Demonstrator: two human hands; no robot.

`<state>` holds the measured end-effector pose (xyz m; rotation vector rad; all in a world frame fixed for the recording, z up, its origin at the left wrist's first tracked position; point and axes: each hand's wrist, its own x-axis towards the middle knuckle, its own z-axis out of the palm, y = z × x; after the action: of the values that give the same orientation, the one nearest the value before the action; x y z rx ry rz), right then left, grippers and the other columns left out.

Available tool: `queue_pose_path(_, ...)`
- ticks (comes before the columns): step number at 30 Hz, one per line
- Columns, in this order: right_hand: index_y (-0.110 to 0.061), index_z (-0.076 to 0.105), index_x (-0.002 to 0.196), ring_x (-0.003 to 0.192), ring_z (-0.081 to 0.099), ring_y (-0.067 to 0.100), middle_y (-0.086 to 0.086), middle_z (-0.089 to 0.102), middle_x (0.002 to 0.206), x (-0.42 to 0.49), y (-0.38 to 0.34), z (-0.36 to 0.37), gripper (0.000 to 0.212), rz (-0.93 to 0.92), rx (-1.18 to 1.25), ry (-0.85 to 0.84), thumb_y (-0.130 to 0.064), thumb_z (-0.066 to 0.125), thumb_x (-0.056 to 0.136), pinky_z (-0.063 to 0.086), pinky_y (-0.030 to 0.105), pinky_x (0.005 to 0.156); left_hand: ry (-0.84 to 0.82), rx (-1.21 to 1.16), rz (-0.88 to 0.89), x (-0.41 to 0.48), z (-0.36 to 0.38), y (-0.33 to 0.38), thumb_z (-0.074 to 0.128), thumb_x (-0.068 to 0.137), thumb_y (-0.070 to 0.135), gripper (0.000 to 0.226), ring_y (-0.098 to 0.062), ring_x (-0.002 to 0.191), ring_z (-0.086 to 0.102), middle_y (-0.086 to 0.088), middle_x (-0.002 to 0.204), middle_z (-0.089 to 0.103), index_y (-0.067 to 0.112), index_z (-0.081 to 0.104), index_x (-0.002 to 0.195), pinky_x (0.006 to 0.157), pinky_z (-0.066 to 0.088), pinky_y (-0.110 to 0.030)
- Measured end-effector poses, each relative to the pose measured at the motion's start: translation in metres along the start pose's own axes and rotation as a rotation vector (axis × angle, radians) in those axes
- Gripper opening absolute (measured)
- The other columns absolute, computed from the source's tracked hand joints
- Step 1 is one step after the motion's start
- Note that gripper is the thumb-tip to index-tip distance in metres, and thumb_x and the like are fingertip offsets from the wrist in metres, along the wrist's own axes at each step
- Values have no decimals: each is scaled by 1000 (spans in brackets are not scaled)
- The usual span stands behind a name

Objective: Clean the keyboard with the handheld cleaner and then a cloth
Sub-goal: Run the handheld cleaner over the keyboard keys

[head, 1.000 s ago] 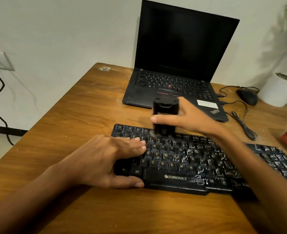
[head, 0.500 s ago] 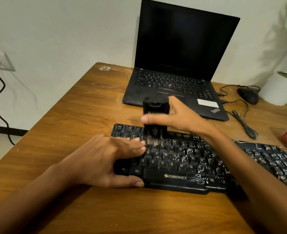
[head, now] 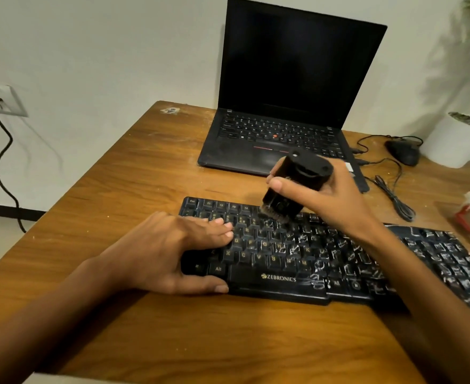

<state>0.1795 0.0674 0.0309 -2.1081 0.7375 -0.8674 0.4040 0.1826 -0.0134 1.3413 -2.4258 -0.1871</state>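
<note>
Our right hand [head: 325,195] grips the cleaner [head: 294,187], thumb and fingers wrapped round its black body. Its brush end tilts down onto the upper key rows of the keyboard [head: 278,279], left of centre. Our left hand [head: 173,253] lies flat with straight fingers on the left-end keys and its thumb along the front edge, bracing the keyboard on the table [head: 145,176]. Judgement: cleaner stage under way. White dust streaks cover the middle and right keys, while the left keys look clearer. Cloth stage not begun, and no cloth identifiable.
</note>
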Motion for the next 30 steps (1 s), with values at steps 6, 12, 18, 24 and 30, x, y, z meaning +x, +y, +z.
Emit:
queue_pose_path(6,-16,68,93,89,68,18,6,72,93,-40,-25,11,25,28,198,-174,-29,71,71,56,38,78,6,19,54,9,2,16,49,80,67,67,-2,123,42,5,132,48,18,53,126,104,32,-17)
queue_pose_path(12,-15,67,91,81,69,11,-1,72,90,-63,-22,-10,29,183,125,-288,-32,76,68,55,20,68,-19,-65,45,14,10,21,56,75,65,66,7,118,44,12,128,52,21,55,124,100,35,-13)
queue_pose_path(18,-13,66,93,82,69,17,6,71,90,-59,-32,-19,32,114,77,-247,-34,72,69,57,32,74,-8,-108,24,15,10,23,61,73,63,64,7,119,44,11,126,50,19,58,120,100,33,-9)
queue_pose_path(24,-6,64,94,85,67,25,11,70,90,-57,-20,-2,32,137,71,-312,-28,74,73,54,45,78,-6,-131,24,13,9,24,61,74,61,59,7,114,50,11,122,57,19,63,116,97,37,-11)
queue_pose_path(30,-15,66,90,81,68,16,5,70,88,-65,-21,-36,32,140,2,-280,-37,75,69,57,36,74,21,-197,10,10,8,22,68,71,55,59,3,115,51,4,121,59,15,63,113,97,40,-15)
